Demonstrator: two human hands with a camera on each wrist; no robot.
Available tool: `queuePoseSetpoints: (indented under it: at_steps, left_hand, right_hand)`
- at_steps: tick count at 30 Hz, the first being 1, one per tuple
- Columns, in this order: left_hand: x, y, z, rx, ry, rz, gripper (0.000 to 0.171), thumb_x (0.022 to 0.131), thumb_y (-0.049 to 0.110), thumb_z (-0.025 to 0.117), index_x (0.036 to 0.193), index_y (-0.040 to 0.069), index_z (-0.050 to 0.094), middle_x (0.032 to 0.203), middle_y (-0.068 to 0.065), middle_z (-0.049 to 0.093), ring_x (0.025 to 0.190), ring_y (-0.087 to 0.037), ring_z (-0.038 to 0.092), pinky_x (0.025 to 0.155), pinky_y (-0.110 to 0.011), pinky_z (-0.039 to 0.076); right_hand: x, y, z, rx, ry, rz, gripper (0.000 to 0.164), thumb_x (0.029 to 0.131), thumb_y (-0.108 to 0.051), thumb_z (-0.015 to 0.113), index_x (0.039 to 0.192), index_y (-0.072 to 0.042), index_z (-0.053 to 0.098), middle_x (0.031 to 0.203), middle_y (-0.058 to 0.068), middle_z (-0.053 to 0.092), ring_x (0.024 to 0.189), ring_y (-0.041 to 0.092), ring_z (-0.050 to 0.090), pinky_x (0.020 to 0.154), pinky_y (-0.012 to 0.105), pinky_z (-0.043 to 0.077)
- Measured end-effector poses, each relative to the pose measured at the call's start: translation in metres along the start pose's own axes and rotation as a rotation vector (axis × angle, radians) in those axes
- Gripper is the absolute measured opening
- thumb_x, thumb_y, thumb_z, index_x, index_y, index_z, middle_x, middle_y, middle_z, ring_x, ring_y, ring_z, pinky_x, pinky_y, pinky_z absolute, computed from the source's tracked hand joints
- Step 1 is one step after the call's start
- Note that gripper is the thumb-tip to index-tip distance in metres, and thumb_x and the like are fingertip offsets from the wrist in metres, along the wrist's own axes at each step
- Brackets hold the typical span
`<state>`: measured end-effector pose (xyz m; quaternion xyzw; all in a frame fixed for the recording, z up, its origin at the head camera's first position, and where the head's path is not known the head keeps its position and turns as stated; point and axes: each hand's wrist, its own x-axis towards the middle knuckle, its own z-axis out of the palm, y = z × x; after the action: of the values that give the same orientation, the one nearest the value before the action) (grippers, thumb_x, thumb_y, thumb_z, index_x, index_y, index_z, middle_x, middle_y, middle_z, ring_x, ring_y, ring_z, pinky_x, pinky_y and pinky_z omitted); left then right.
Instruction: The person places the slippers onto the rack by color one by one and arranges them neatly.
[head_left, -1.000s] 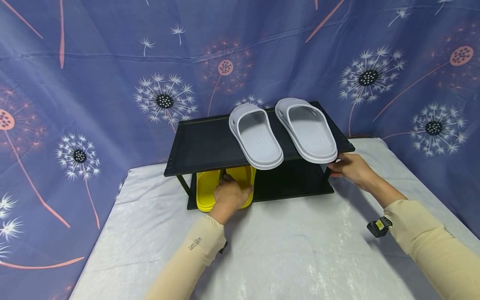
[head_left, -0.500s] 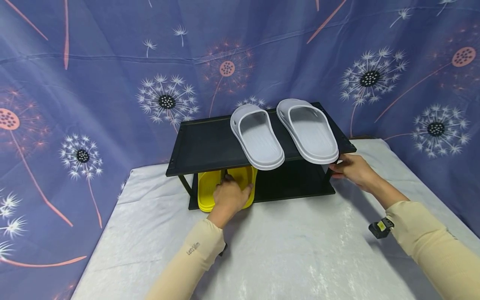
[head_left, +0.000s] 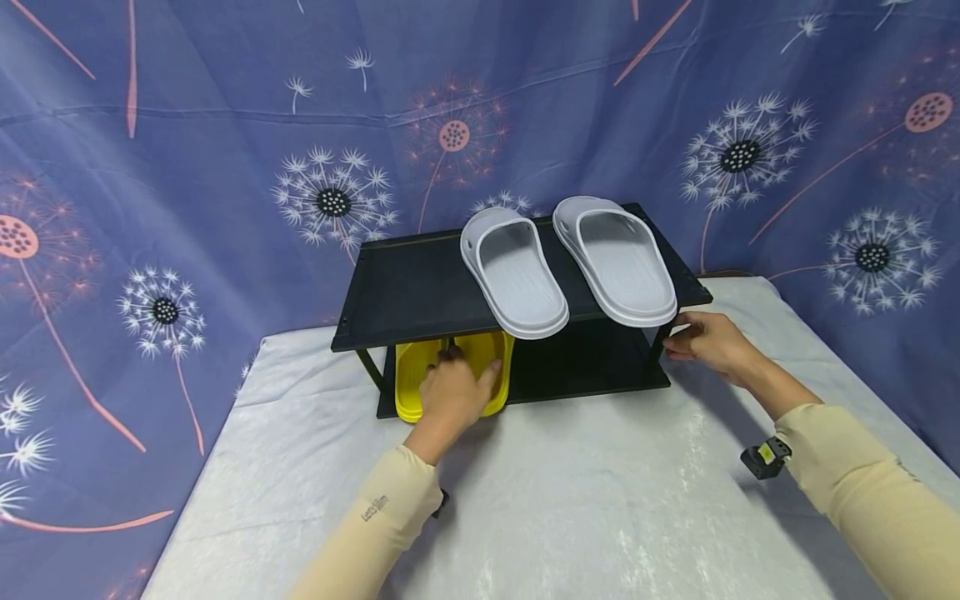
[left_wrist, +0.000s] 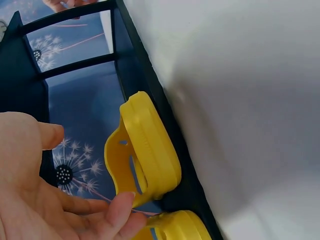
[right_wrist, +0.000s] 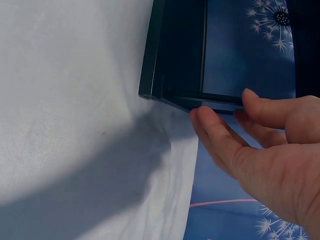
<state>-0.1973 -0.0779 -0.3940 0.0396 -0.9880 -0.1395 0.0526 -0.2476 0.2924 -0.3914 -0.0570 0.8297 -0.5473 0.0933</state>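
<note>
A black two-tier rack (head_left: 420, 283) stands on the white cloth. Two yellow slippers (head_left: 410, 385) lie side by side on its lower shelf at the left. My left hand (head_left: 452, 392) reaches under the top shelf over them. The left wrist view shows its fingers loosely extended and the thumb apart, the fingertips by the edge of one yellow slipper (left_wrist: 150, 145). Beside the rack's right front post is my right hand (head_left: 712, 343). In the right wrist view its thumb and fingers are spread around the post (right_wrist: 215, 96), gripping nothing visibly.
Two light grey slippers (head_left: 521, 279) rest on the top shelf, toes to the back, heels overhanging the front edge. A blue dandelion-print curtain (head_left: 525, 108) hangs close behind the rack. White cloth (head_left: 562, 500) covers the table in front.
My left hand has loosened, with its thumb lifting away from the yellow slippers. My right hand has drawn slightly right, away from the post. The rack stays in place.
</note>
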Motion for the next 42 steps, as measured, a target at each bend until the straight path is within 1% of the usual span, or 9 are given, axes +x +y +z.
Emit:
queuePoseSetpoints:
  at_steps: [4,8,14,21,28,34,37,40,42]
  left_hand:
    - [-0.004,-0.005,-0.004,-0.038,0.038,0.012,0.071,0.091,0.060,0.050,0.123,-0.003,0.054,0.103,-0.016,0.059,0.090,-0.038,0.059,0.072,-0.050,0.053]
    - [-0.007,-0.011,-0.009,-0.068,0.070,0.027,0.057,0.094,0.048,0.055,0.122,-0.002,0.055,0.103,-0.016,0.059,0.091,-0.039,0.060,0.072,-0.052,0.053]
    - [-0.011,-0.024,-0.020,-0.077,0.110,0.045,0.040,0.096,0.032,0.056,0.121,0.000,0.058,0.101,-0.016,0.059,0.090,-0.036,0.061,0.070,-0.052,0.054]
    - [-0.017,-0.040,-0.030,-0.109,0.174,0.064,0.028,0.096,0.019,0.057,0.118,0.003,0.063,0.111,-0.016,0.061,0.094,-0.036,0.061,0.075,-0.053,0.054]
    - [-0.022,-0.049,-0.035,-0.189,0.230,0.059,0.025,0.095,0.021,0.056,0.111,0.005,0.066,0.109,-0.012,0.062,0.096,-0.034,0.062,0.071,-0.054,0.053]
    - [-0.024,-0.058,-0.040,-0.208,0.252,0.045,0.024,0.094,0.025,0.056,0.105,0.008,0.069,0.104,-0.008,0.064,0.089,-0.032,0.064,0.066,-0.054,0.053]
    - [-0.026,-0.064,-0.044,-0.214,0.264,0.035,0.022,0.093,0.021,0.056,0.103,0.007,0.069,0.100,-0.009,0.065,0.088,-0.030,0.064,0.067,-0.052,0.054]
    - [-0.026,-0.072,-0.047,-0.217,0.267,0.021,0.022,0.091,0.015,0.054,0.102,0.005,0.070,0.097,-0.009,0.065,0.088,-0.029,0.063,0.069,-0.049,0.054]
    - [-0.025,-0.078,-0.050,-0.211,0.272,0.002,0.022,0.090,0.012,0.053,0.101,0.004,0.070,0.097,-0.010,0.065,0.090,-0.029,0.062,0.071,-0.049,0.054]
  right_hand:
    - [0.000,0.000,-0.001,-0.006,-0.003,-0.005,0.046,0.086,0.017,0.053,0.127,0.025,0.034,0.093,0.016,0.063,0.079,0.008,0.066,0.080,0.033,0.058]
    - [0.000,0.001,-0.002,-0.007,0.003,-0.009,0.039,0.087,0.016,0.048,0.124,0.026,0.037,0.095,0.020,0.064,0.079,0.009,0.066,0.080,0.032,0.058]
    - [0.002,0.003,-0.004,0.029,0.009,-0.021,0.028,0.088,0.015,0.039,0.114,0.026,0.041,0.091,0.017,0.063,0.078,0.012,0.065,0.078,0.034,0.059]
    - [0.003,0.005,-0.008,0.054,0.002,0.002,0.032,0.089,0.014,0.033,0.116,0.028,0.039,0.092,0.013,0.063,0.078,0.010,0.064,0.076,0.031,0.059]
    - [0.003,0.005,-0.011,0.040,-0.001,0.017,0.035,0.088,0.013,0.032,0.120,0.028,0.037,0.090,0.007,0.063,0.078,0.007,0.063,0.075,0.029,0.058]
    - [0.000,0.005,-0.013,0.015,-0.010,0.015,0.036,0.088,0.012,0.032,0.119,0.027,0.038,0.088,0.004,0.063,0.075,0.006,0.062,0.074,0.029,0.058]
    - [-0.002,0.003,-0.013,-0.019,0.046,0.001,0.034,0.088,0.011,0.036,0.118,0.026,0.043,0.086,0.001,0.063,0.074,0.003,0.062,0.071,0.027,0.058]
    - [-0.004,0.000,-0.013,-0.070,0.120,-0.010,0.035,0.086,0.011,0.035,0.117,0.024,0.047,0.091,0.010,0.064,0.073,-0.001,0.060,0.069,0.025,0.058]
    - [-0.004,-0.001,-0.014,-0.100,0.147,-0.005,0.038,0.085,0.011,0.034,0.117,0.023,0.048,0.097,0.019,0.064,0.073,-0.003,0.059,0.068,0.024,0.057]
